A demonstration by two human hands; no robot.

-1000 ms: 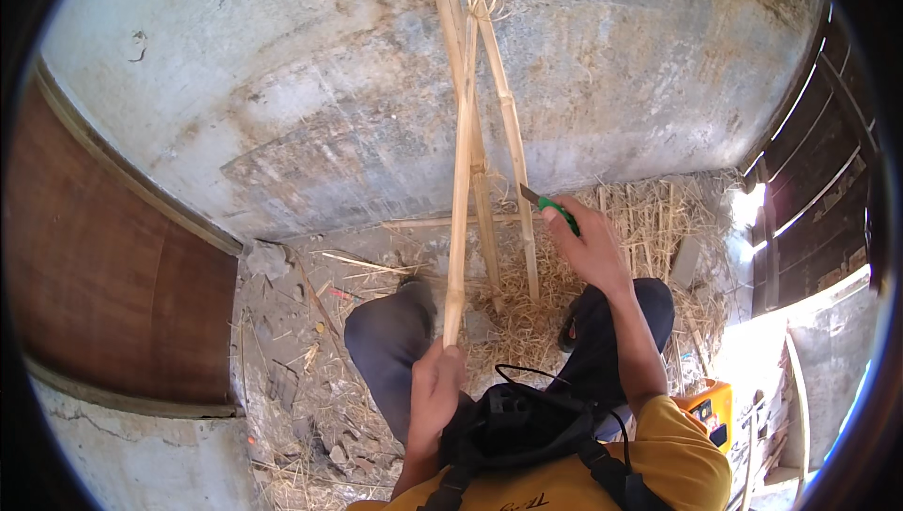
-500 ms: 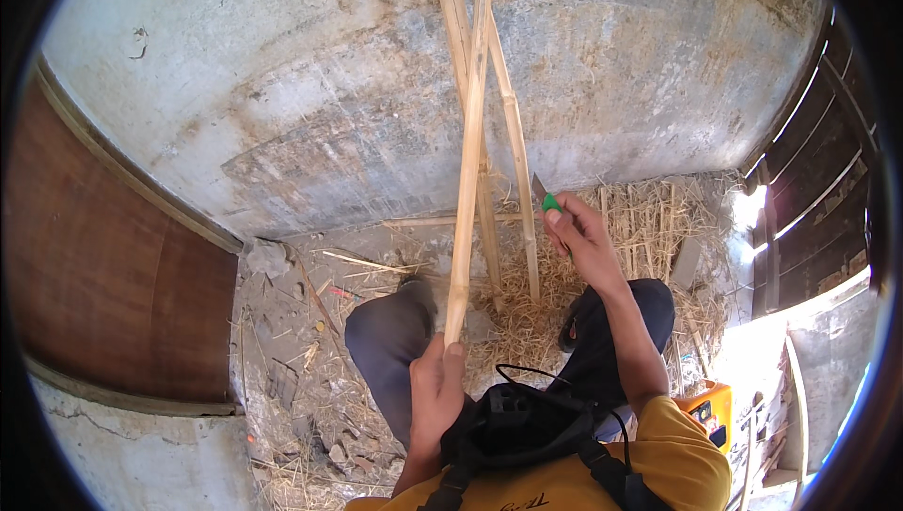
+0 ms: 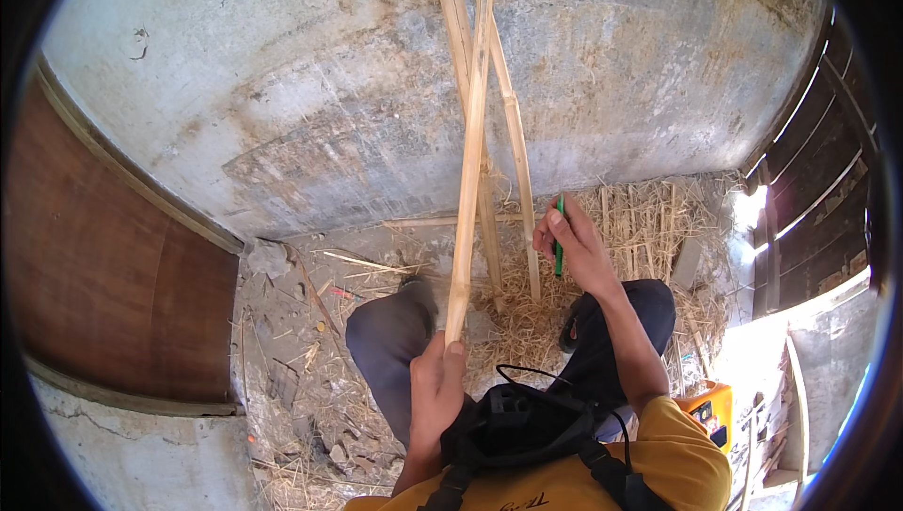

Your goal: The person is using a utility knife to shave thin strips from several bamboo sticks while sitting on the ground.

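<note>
My left hand (image 3: 436, 389) grips the lower end of a long, pale bamboo strip (image 3: 470, 172), which slants up and away with curled shavings at its far tip. To its right, my right hand (image 3: 572, 240) is closed around the green handle of a knife (image 3: 560, 246), apart from the bamboo. The handle now stands nearly upright, and I cannot make out the blade. Behind the held strip, two more bamboo pieces lean against the wall: a wider one (image 3: 455, 17) and a thinner one (image 3: 513, 120) whose foot rests among the shavings.
A stained concrete wall (image 3: 329, 125) rises ahead. Bamboo shavings (image 3: 649, 229) cover the floor between and right of my legs, with a brick (image 3: 688, 262) among them. At left stands a brown wooden panel (image 3: 122, 266); an orange container (image 3: 712, 412) sits by my right side.
My right hand has turned the knife, so the blade that pointed up and left no longer shows and more of the green handle does. My left hand and the bamboo have barely moved.
</note>
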